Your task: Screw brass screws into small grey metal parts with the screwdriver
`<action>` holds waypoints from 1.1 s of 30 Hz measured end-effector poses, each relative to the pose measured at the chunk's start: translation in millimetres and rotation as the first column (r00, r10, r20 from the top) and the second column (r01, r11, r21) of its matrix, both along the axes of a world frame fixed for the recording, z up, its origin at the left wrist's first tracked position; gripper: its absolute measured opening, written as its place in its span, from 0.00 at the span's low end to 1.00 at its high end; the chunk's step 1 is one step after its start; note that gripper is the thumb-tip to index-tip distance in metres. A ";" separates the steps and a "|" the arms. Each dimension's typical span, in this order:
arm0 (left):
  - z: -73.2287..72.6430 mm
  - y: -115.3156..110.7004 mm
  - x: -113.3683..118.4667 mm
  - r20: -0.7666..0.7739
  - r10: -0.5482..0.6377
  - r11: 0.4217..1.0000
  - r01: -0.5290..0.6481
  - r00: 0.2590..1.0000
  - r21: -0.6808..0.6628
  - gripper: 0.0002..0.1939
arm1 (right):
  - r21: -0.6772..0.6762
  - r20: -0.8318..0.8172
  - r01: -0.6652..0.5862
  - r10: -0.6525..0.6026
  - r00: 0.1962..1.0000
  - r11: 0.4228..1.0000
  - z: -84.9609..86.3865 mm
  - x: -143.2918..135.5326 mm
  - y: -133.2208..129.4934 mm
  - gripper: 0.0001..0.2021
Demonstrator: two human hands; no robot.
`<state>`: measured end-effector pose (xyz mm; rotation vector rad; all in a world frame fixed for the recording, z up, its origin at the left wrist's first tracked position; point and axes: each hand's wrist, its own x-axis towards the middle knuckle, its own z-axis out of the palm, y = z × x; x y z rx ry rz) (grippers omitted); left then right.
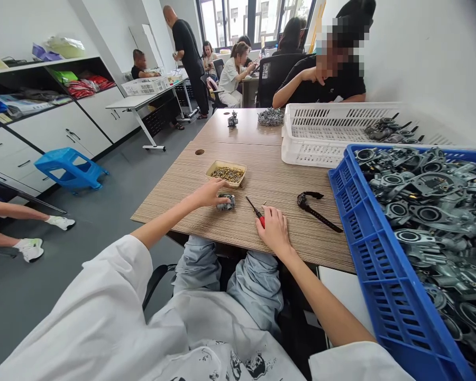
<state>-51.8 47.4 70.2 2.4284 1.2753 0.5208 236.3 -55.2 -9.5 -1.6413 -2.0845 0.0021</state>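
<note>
On the wood-grain table (174, 198), my left hand (214, 192) has its fingers apart, thumb by a small grey metal part (226, 202) that rests on the surface. Just beyond it is a cream tray (209, 170) of small brass-coloured screws (227, 174). My right hand (274, 227) lies over the red handle of a screwdriver (261, 218), its dark shaft pointing away to the left. A tiny metal piece (264, 203) lies near the right fingertips. Whether those fingers grip the handle is hard to make out.
A black wristwatch (314, 208) lies to the right, beside a blue crate (351, 227) heaped with metal parts. Behind are a white crate (309, 153), a wire-like metal pile (270, 117) and another metal part (232, 119). A person (321, 84) sits across the table.
</note>
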 end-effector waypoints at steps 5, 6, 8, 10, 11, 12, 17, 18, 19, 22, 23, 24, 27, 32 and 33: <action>-38.2 -13.6 -0.1 0.184 0.209 0.953 -0.158 0.960 -0.258 0.28 | -0.002 -0.018 -0.002 0.002 1.000 1.000 1.5 0.9 0.1 0.09; -44.6 -19.4 2.7 0.210 0.222 0.950 -0.163 0.952 -0.265 0.27 | -0.006 -0.017 0.000 0.000 1.000 1.000 1.5 1.4 0.4 0.08; -54.3 -31.9 10.2 0.255 0.245 0.957 -0.191 0.935 -0.219 0.24 | -0.015 -0.014 0.001 -0.001 1.000 1.000 1.1 2.4 1.1 0.07; -60.4 -43.4 18.9 0.303 0.258 0.964 -0.224 0.917 -0.143 0.23 | -0.028 -0.032 0.004 -0.005 0.999 1.000 0.2 3.9 2.2 0.06; -62.5 -48.2 23.1 0.322 0.260 0.965 -0.236 0.910 -0.110 0.23 | -0.034 -0.055 0.005 -0.007 0.998 0.999 -0.3 4.9 3.0 0.06; -64.3 -52.2 26.9 0.339 0.260 0.966 -0.246 0.904 -0.083 0.23 | -0.036 -0.093 0.002 -0.005 0.996 0.999 -0.8 5.9 3.8 0.07; -70.8 -63.3 38.5 0.402 0.266 0.960 -0.280 0.876 -0.024 0.23 | -0.030 -0.429 -0.004 -0.009 0.903 1.000 -2.6 12.8 8.9 0.11; -71.7 -64.3 39.3 0.408 0.263 0.960 -0.278 0.874 -0.023 0.24 | -0.059 -0.491 0.009 -0.037 0.871 0.998 -2.6 14.3 9.7 0.13; -72.6 -65.2 39.7 0.415 0.255 0.963 -0.269 0.873 -0.025 0.25 | -0.098 -0.547 0.017 -0.068 0.834 0.995 -2.2 15.8 10.3 0.14; -74.9 -66.2 39.6 0.454 0.241 0.967 -0.250 0.858 -0.042 0.33 | -0.196 -0.710 -0.059 -0.100 0.697 0.979 2.2 19.8 8.4 0.16; -75.8 -66.1 39.3 0.471 0.247 0.967 -0.250 0.847 -0.057 0.37 | -0.216 -0.761 -0.112 -0.095 0.642 0.970 5.0 21.0 5.9 0.17; -76.7 -65.7 39.0 0.484 0.259 0.964 -0.254 0.836 -0.077 0.41 | -0.235 -0.808 -0.173 -0.093 0.581 0.956 8.3 22.2 2.5 0.18; -79.5 -64.1 38.3 0.500 0.289 0.957 -0.265 0.816 -0.120 0.40 | -0.292 -0.894 -0.331 -0.134 0.427 0.897 19.8 26.5 -12.1 0.22; -81.6 -62.2 39.1 0.482 0.281 0.958 -0.268 0.830 -0.098 0.26 | -0.375 -0.917 -0.438 -0.259 0.303 0.817 28.8 36.1 -33.1 0.23; -81.4 -62.4 39.3 0.478 0.275 0.960 -0.265 0.834 -0.090 0.24 | -0.382 -0.919 -0.456 -0.280 0.277 0.804 28.6 38.1 -35.0 0.23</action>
